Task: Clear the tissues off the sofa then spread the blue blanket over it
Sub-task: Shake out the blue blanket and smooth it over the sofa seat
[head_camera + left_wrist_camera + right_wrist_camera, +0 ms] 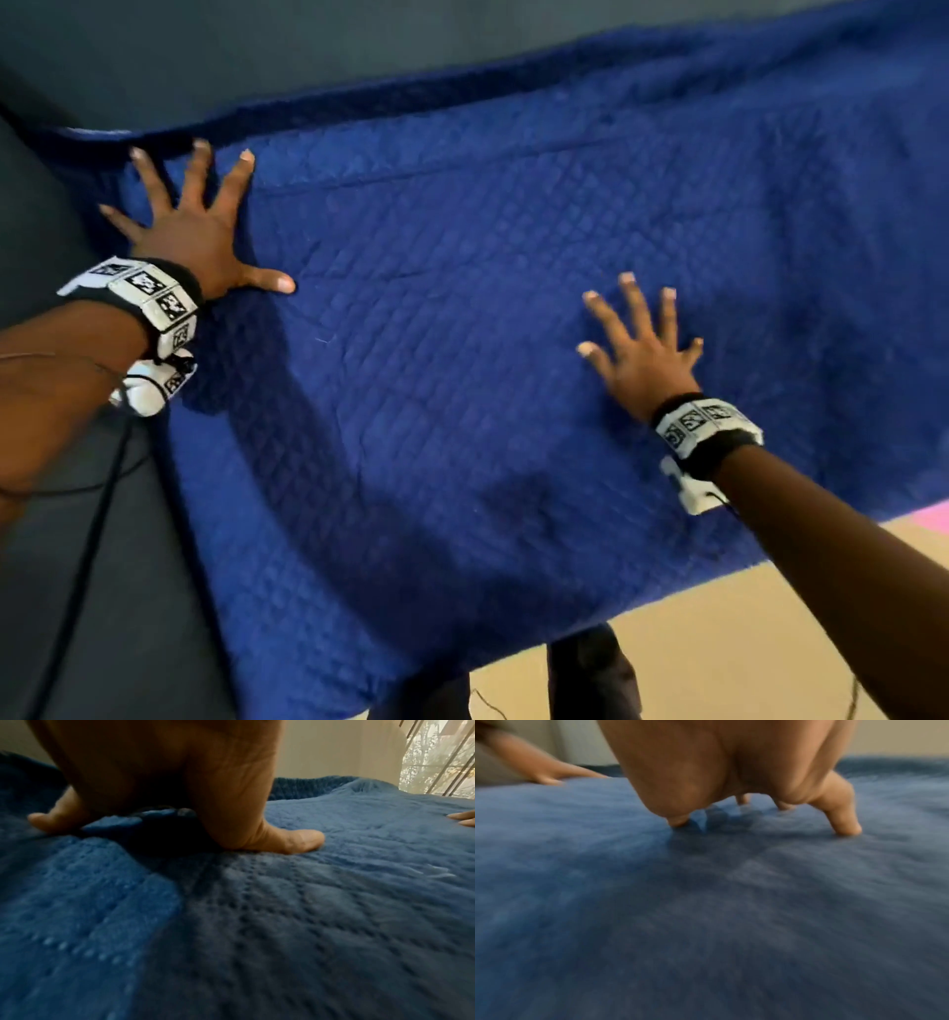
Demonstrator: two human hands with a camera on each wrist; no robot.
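The quilted blue blanket lies spread across the seat of the dark grey sofa and hangs over its front edge. My left hand presses flat on the blanket near its far left corner, fingers splayed and straight. My right hand rests flat on the blanket further right, fingers spread too. In the left wrist view my left hand bears down on the blanket with its thumb out. In the right wrist view my right hand touches the blanket with its fingertips. No tissues are in view.
The sofa back runs along the top, and bare grey sofa shows on the left. Beige floor lies at the lower right, with a pink patch at the edge. A black cable hangs from my left wrist. A window is at the right.
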